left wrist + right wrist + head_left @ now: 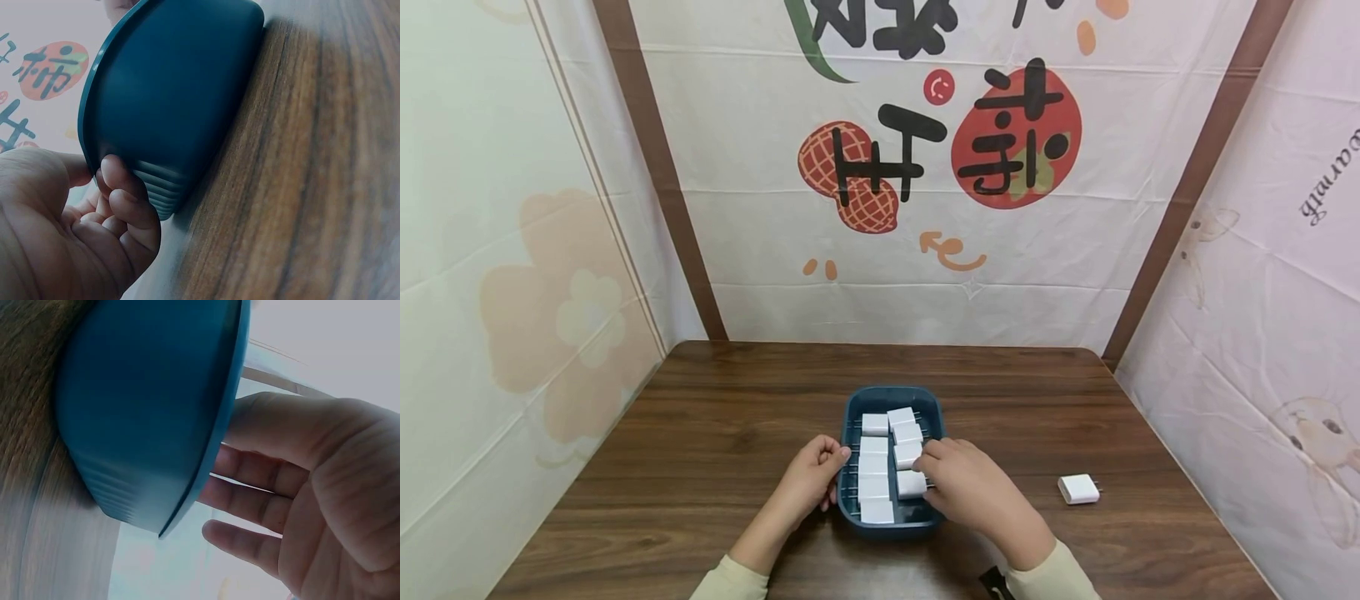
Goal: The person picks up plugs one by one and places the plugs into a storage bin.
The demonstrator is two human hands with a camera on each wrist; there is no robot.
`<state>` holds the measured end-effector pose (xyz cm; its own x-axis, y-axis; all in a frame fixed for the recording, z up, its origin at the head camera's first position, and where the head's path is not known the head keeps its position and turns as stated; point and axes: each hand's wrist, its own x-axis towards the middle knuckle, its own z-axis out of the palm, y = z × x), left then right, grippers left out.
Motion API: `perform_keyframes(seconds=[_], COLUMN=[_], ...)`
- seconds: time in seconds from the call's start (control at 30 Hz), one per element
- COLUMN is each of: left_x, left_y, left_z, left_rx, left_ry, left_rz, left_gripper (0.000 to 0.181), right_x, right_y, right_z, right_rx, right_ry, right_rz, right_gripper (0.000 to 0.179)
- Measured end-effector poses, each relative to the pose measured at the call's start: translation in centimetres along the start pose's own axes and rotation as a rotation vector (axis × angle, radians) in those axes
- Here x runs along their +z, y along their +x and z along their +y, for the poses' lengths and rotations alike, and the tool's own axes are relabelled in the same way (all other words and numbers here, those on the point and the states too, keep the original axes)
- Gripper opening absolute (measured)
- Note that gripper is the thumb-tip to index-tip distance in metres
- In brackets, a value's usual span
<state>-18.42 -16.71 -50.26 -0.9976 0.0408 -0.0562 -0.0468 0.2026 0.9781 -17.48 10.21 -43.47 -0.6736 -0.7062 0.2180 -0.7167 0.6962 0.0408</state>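
Note:
A dark blue plastic basin (895,532) stands on the table, with white plug chargers lying in two columns inside. In the left column the chargers (873,465) sit close together, prongs towards the left wall. Those in the right column point their prongs right. My left hand (811,477) pinches the basin's left rim, thumb over the edge and fingers curled against the outer wall (181,81). Over the right rim reaches my right hand (968,485), thumb and fingertips at one white charger (906,455) in the right column. The basin wall (150,406) hides those fingertips in the right wrist view.
One more white charger (1078,489) lies on the wooden table (737,392), to the right of the right forearm. A small black item (995,583) shows beside the right sleeve at the near edge. Printed cloth walls (760,242) stand behind and at both sides.

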Motion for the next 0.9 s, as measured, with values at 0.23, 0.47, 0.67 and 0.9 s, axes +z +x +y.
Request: perform_keyframes(seconds=[0.23, 0.47, 0.67, 0.9], left_x=[0.0, 0.0, 0.1, 0.1], left_y=[0.0, 0.0, 0.1, 0.1], left_z=[0.0, 0.0, 0.0, 0.1], left_rx=[-0.02, -0.004, -0.004, -0.026], left_ry=[-0.005, 0.003, -0.002, -0.007], left_rz=[0.006, 0.004, -0.004, 0.001], left_gripper=[0.022, 0.025, 0.023, 0.023], right_x=[-0.1, -0.3, -0.4, -0.5], right_y=[-0.9, -2.0, -3.4, -4.6], right_z=[0.5, 1.3, 2.5, 3.6], right_rx=[-0.018, 0.007, 0.008, 0.022], right_ry=[-0.009, 0.003, -0.005, -0.027], right_rz=[0.05, 0.072, 0.141, 0.145], right_gripper=[0.033, 0.031, 0.03, 0.035])
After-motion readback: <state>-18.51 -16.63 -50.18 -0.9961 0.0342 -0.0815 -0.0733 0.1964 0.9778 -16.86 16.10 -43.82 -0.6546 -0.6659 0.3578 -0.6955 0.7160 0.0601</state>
